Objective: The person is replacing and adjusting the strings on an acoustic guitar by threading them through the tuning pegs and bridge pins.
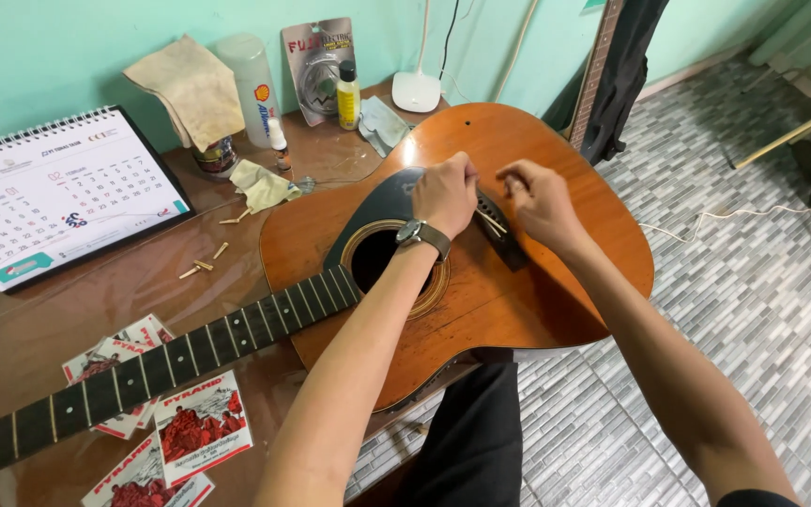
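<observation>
Head view: red-and-white square string packets (201, 427) lie beneath the guitar neck (157, 368).

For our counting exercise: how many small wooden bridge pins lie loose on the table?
4: two pins near the yellow cloth, one pin below, a pair touching lower left; that pair may be more.

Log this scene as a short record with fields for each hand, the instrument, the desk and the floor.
Left hand: left hand, wristwatch on the wrist, fingers at the dark bridge
Right hand: right hand, pinching at the same bridge
Instrument: orange-brown wooden acoustic guitar, flat on the desk, no strings visible
Desk: glossy brown desk with white desk calendar, red-and-white paper packets, small pale pegs
Floor: grey patterned tiles
</observation>
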